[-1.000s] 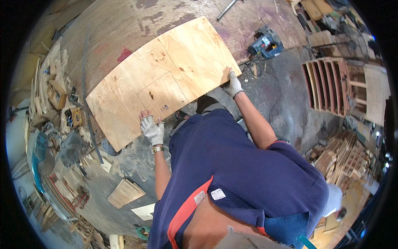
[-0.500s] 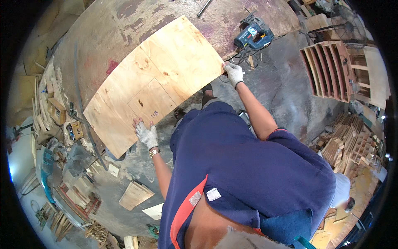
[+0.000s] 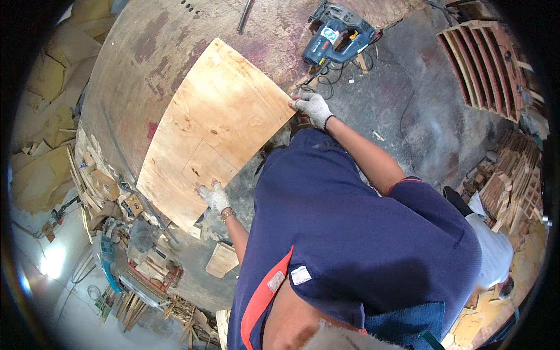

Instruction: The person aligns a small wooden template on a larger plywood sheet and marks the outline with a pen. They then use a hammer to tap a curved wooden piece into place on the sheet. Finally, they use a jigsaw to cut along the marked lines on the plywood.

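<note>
Right grip (image 3: 314, 109), in a pale glove with its fingertips bare, is closed on the right-hand corner of the plywood panel (image 3: 201, 125). My left grip (image 3: 214, 196), gloved the same way, has its fingers spread over the panel's near edge, by a drawn rectangle; I cannot tell from this feed whether any of that hand curls beneath. The panel slants in front of the navy shirt (image 3: 350, 245), its far part over the worn desk (image 3: 137, 64) and its near edge out above the grey floor (image 3: 402, 99). Whether it lies flat or is lifted, I cannot tell.

Its far long edge bows outward, perhaps helped by my lens, and a broad stretch of desk lies beyond it. By the left corner I have a dark strip (image 3: 120, 147) running close. Past the short right-hand edge, a blue jigsaw (image 3: 338, 41) lies near the desk's border, with cable looped near my right grip. A metal rod (image 3: 245, 16) lies farther up.

The desk's top is brown, with purplish flaking patches and a red stain. Across the floor to my right stands a slatted wooden rack (image 3: 481, 70); lower in my view come stacked timber strips (image 3: 507, 175) and another person in pale clothing (image 3: 493, 254). To my left, offcuts (image 3: 153, 268) crowd the floor.
</note>
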{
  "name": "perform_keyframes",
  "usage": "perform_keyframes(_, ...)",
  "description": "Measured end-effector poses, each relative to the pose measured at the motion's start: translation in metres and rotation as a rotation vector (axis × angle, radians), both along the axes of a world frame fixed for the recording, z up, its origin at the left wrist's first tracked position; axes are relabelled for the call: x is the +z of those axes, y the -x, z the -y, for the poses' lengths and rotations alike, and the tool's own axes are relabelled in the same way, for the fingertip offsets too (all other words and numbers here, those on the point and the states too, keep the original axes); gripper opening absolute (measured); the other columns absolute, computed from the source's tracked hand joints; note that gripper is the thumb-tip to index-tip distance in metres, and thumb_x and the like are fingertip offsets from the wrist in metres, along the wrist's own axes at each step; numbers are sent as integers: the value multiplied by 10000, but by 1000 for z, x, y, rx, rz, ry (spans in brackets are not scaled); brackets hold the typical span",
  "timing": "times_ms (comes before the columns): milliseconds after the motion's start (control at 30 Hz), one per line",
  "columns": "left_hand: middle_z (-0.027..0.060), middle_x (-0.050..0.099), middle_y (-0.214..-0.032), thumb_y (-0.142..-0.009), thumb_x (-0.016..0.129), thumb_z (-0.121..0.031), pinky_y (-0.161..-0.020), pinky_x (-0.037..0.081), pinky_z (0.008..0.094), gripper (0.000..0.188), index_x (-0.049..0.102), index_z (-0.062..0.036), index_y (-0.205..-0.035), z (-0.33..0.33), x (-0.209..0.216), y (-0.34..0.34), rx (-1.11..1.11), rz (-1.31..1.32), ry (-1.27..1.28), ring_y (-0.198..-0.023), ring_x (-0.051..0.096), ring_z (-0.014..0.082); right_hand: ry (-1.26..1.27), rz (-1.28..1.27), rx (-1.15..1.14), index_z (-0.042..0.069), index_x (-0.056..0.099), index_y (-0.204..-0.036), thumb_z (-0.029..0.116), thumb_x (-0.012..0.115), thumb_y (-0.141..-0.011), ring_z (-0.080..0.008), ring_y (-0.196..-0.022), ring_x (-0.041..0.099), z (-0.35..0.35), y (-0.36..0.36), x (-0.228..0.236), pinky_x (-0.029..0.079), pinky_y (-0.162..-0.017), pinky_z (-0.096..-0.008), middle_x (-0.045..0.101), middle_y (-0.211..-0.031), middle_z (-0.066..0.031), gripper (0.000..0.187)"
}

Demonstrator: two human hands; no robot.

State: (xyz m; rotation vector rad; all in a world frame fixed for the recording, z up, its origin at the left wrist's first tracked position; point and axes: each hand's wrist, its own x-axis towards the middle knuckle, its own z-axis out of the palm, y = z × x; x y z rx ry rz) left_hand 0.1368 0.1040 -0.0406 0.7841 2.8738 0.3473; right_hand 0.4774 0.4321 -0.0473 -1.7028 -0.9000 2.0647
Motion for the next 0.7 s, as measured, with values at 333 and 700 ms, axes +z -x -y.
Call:
perform_keyframes(333, 314, 312, -1606, -995, 601, -516, -1229, 277, 526, 815, 355, 22, -1555, 2, 20, -90, 108, -35, 55, -1512, 278, 442, -992, 855, -583, 3, 724, -1011, 349, 712, -958, -227, -744, 655, -126, -100, 32, 523, -701, -385, 702, -814, -122, 350)
perform_keyframes(700, 269, 310, -1626, -920, 644, -517, -1199, 328, 499, 894, 319, -21, -1589, 84, -18, -154, 476, 188, 130, -1506, 295, 434, -387, 91, -740, -8, 693, -1213, 390, 801, -886, -251, -918, 683, -229, -151, -15, 542, -777, -423, 717, -1112, -107, 526)
